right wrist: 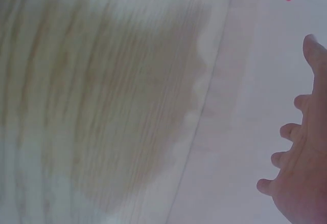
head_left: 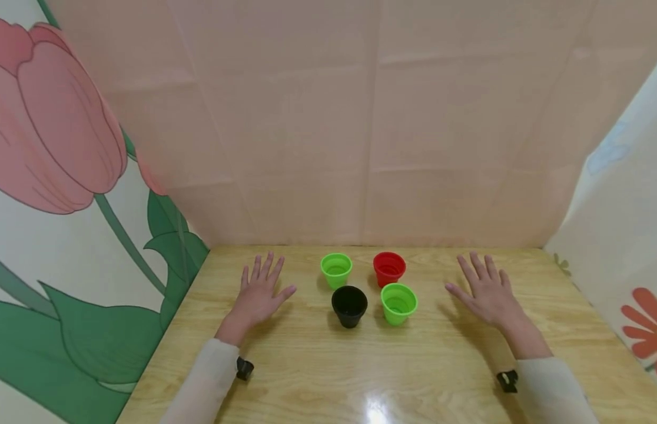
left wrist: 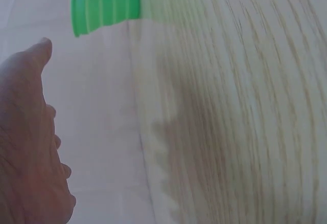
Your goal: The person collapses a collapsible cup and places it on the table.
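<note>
Two green cups, a red cup and a black cup stand upright with their mouths up in a loose group on the wooden table. At the back are one green cup (head_left: 336, 271) and the red cup (head_left: 389, 269); nearer are the black cup (head_left: 349, 307) and the other green cup (head_left: 398, 304). My left hand (head_left: 258, 297) hovers to the left of the group, palm down with fingers spread. To the right, my right hand (head_left: 487, 294) is held the same way, its thumb toward the cups. Both hold nothing and cast shadows on the wood.
The wooden table (head_left: 307, 377) ends at a pink cloth backdrop (head_left: 328, 147). A wall with painted tulips (head_left: 69, 118) rises at the left, and one with a red flower (head_left: 646, 324) at the right. Black wrist cameras (head_left: 245, 369) sit by both sleeves.
</note>
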`<state>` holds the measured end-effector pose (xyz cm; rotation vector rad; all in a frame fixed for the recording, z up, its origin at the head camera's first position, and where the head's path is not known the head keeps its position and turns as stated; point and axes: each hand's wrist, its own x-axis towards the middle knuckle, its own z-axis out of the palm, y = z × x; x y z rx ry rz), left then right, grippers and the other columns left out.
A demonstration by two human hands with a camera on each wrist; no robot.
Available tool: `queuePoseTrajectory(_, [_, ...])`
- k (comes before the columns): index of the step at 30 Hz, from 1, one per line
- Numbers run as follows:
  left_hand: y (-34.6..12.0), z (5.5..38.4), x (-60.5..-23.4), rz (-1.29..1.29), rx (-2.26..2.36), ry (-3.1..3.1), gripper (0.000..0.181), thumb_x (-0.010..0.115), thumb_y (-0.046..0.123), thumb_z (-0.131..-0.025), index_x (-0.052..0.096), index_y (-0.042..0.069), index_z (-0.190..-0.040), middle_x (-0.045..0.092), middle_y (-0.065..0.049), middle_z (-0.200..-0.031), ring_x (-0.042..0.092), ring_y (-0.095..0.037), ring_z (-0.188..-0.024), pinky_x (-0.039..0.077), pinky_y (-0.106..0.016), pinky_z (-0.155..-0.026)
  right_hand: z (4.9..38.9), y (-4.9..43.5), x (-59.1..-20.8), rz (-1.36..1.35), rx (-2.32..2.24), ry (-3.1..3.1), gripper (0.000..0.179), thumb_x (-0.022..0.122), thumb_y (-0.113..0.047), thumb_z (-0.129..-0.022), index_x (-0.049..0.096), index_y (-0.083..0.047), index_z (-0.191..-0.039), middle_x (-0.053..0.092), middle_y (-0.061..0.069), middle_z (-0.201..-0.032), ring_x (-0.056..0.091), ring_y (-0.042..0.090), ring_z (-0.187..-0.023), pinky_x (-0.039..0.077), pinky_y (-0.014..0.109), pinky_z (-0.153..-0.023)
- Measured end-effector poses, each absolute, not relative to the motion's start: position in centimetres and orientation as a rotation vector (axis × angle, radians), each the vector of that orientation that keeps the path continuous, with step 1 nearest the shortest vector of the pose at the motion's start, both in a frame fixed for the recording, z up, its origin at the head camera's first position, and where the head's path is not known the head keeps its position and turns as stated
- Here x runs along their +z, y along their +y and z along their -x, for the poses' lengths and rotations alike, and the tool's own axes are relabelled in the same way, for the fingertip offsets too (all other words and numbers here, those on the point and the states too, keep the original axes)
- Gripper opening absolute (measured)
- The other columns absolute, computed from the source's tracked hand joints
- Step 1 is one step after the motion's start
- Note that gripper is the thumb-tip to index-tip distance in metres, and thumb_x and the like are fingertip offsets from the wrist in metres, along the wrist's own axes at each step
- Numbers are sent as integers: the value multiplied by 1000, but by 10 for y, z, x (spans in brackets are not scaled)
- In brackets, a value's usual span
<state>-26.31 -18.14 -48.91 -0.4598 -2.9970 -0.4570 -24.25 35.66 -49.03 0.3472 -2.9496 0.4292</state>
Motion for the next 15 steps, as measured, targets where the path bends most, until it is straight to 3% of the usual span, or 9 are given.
queuePoseTrajectory(9, [-163, 248, -478, 572, -684, -2894, 81, 39, 64, -102, 11, 20, -164, -1, -9, -170, -5, -34, -156, -1, -63, -122, 234, 340, -481, -408, 548, -2872, 81, 51, -51, -103, 18, -6, -161, 12, 32, -163, -2, 53, -150, 1, 77, -113])
queuePoseTrajectory(15, [-150, 234, -471, 682, -728, -2841, 80, 45, 58, -103, 17, 14, -163, 6, -12, -170, 3, -35, -156, 6, -65, -121, 228, 321, -480, -477, 600, -2791, 77, 59, -46, -101, 27, -5, -159, 24, 33, -158, 13, 55, -147, 14, 75, -112])
